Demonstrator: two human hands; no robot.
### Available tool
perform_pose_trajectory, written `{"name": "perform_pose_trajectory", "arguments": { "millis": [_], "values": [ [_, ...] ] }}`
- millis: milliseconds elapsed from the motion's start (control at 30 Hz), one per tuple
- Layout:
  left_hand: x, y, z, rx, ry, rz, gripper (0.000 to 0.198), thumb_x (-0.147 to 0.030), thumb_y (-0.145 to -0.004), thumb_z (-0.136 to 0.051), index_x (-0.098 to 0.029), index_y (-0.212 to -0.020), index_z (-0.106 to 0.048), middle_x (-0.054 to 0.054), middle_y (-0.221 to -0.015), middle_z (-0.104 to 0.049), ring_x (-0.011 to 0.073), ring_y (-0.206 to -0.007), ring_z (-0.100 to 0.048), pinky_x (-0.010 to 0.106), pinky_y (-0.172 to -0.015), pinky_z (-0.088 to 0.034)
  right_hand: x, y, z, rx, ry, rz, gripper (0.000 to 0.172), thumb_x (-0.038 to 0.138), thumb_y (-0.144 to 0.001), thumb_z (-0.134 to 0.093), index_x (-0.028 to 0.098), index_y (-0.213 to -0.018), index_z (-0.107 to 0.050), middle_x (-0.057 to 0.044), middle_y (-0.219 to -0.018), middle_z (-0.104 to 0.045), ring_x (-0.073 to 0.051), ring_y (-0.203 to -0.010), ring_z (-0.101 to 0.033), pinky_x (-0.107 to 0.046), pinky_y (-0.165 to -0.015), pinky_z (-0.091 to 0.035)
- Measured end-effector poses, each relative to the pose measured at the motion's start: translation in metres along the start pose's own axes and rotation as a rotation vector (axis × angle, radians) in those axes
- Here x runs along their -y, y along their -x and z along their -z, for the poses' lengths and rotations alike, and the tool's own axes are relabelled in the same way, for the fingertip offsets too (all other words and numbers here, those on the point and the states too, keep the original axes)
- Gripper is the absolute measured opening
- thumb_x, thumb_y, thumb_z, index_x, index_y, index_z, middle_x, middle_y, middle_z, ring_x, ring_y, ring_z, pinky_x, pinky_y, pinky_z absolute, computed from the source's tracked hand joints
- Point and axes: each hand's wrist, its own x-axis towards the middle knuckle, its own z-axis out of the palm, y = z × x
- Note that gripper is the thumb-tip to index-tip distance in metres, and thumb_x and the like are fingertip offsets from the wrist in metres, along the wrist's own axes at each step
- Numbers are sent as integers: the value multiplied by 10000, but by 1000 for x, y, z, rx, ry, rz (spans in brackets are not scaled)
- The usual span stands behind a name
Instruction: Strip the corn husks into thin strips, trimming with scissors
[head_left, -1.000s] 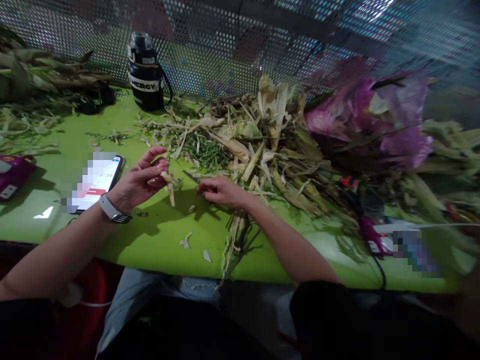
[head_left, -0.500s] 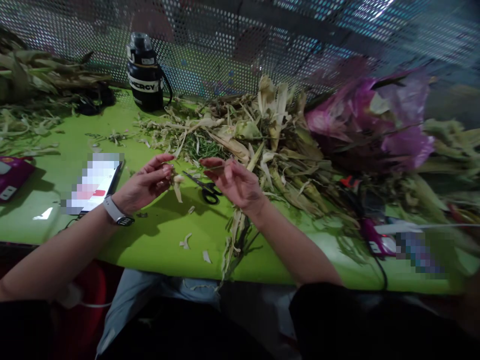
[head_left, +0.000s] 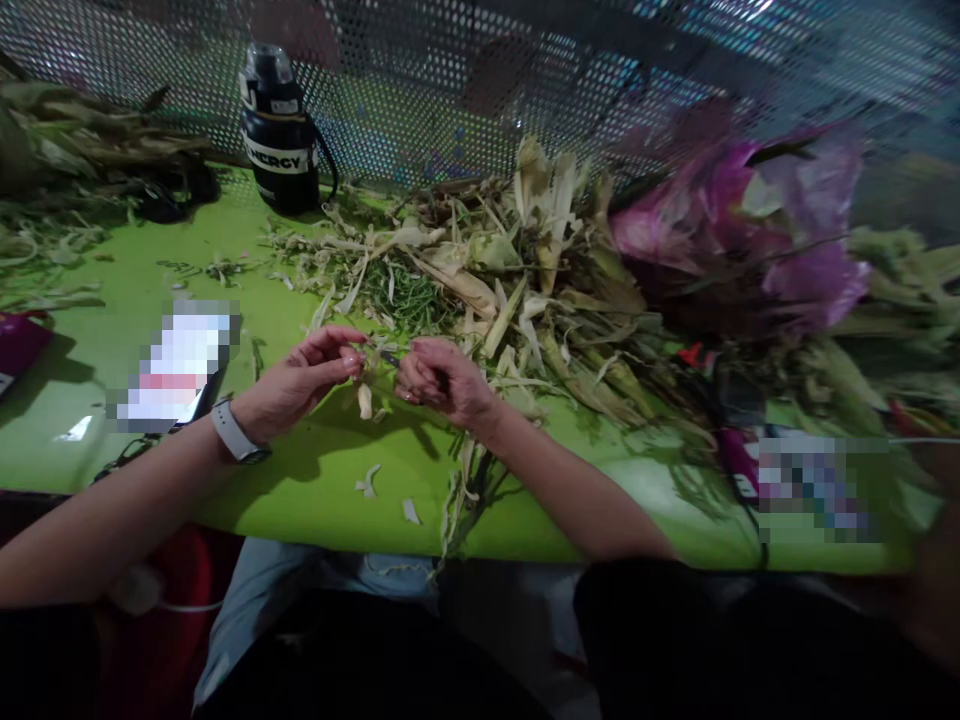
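Note:
My left hand [head_left: 319,368] pinches a small piece of pale corn husk [head_left: 365,400] between thumb and fingers, its pale end hanging down. Close on its right, my right hand [head_left: 442,380] is closed in a fist around the scissors [head_left: 389,358]. Only a short dark length of blade shows, pointing at the husk piece; the handles are hidden in my fingers. Below both hands, husk scraps [head_left: 367,481] lie on the green tabletop [head_left: 315,500]. Long husk strips [head_left: 461,490] hang toward the front edge.
Dried corn husks [head_left: 555,290] are heaped behind my hands, with green strands [head_left: 412,300] among them. A dark bottle [head_left: 281,150] stands at the back left, before a perforated panel. A phone [head_left: 180,360] lies left, a pink plastic bag [head_left: 750,230] right.
My right hand, earlier raised with fingers apart above the scissors, has lowered and closed on them. My left hand keeps the husk piece and has moved slightly right.

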Motion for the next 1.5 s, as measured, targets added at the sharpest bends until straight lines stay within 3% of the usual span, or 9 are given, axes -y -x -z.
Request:
{"name": "perform_pose_trajectory", "arguments": {
  "millis": [300, 533, 733, 967, 1033, 1133, 1233, 1367, 1500],
  "values": [
    [-1, 2, -6, 19, -15, 116, 318, -181, -670, -843, -190, -907, -632, -38, -708, -637, 140, -715, -717, 108, -389, -370, -15, -4, 2, -35, -73, -43, 442, 402, -828, -646, 196, -514, -413, 83, -395, -383, -55, -349, -280, -220, -440, -348],
    [2, 0, -4, 67, 22, 149, 237, -175, -683, -831, -161, -826, -642, -30, -710, -618, 68, -613, -631, 107, -416, -384, 5, -1, 1, -50, -195, -50, 507, 370, -863, -582, 193, -500, -274, 87, -377, -222, -62, -369, -196, -211, -447, -326],
    [1, -1, -2, 109, -80, 292, 192, -205, -728, -801, -136, -877, -701, -2, -673, -624, 57, -555, -571, 129, -465, -420, 14, 4, -2, 24, -19, -85, 454, 381, -818, -681, 184, -530, -390, 86, -425, -344, -50, -393, -249, -213, -449, -280],
    [-2, 2, -3, 136, -245, 319, 181, -200, -789, -745, -127, -953, -721, 1, -692, -644, 47, -555, -553, 137, -499, -428, 12, 4, 2, 67, 106, -114, 416, 374, -852, -657, 187, -558, -430, 90, -450, -349, -45, -396, -239, -215, -430, -240],
    [-2, 1, -3, 81, -197, 258, 163, -192, -800, -729, -154, -958, -712, 2, -742, -662, 63, -617, -592, 157, -567, -478, 12, 5, 0, 47, 62, -81, 412, 376, -866, -644, 186, -559, -444, 85, -459, -354, -50, -400, -255, -217, -436, -270],
    [0, -3, 2, -10, -60, 90, 258, -203, -831, -674, -232, -1088, -676, 22, -1039, -695, 147, -983, -652, 273, -852, -548, 14, 5, -10, -48, -80, 64, 375, 363, -924, -573, 189, -599, -503, 71, -497, -392, -66, -440, -338, -236, -543, -414],
    [6, -7, 11, 2, -60, -67, 414, -169, -818, -608, -265, -1221, -613, 35, -1352, -580, 233, -1356, -443, 437, -1099, -426, 19, 4, -20, -184, -231, 133, 349, 301, -985, -460, 199, -664, -549, 54, -553, -446, -81, -528, -439, -264, -729, -491],
    [15, -7, 16, 113, -480, -173, 510, -92, -763, -605, -271, -1241, -602, 53, -1426, -515, 282, -1368, -427, 504, -1159, -333, 25, 3, -25, -255, -408, 96, 378, 263, -1022, -339, 204, -711, -545, 56, -570, -433, -80, -543, -440, -271, -796, -502],
    [16, -3, 2, 221, -868, -426, 600, -155, -750, -688, -261, -1325, -557, 78, -1460, -480, 297, -1381, -401, 481, -1189, -265, 28, 7, -30, -223, -368, 52, 327, 301, -1003, -400, 212, -710, -512, 70, -552, -364, -79, -506, -376, -269, -778, -510]
  ]
}}
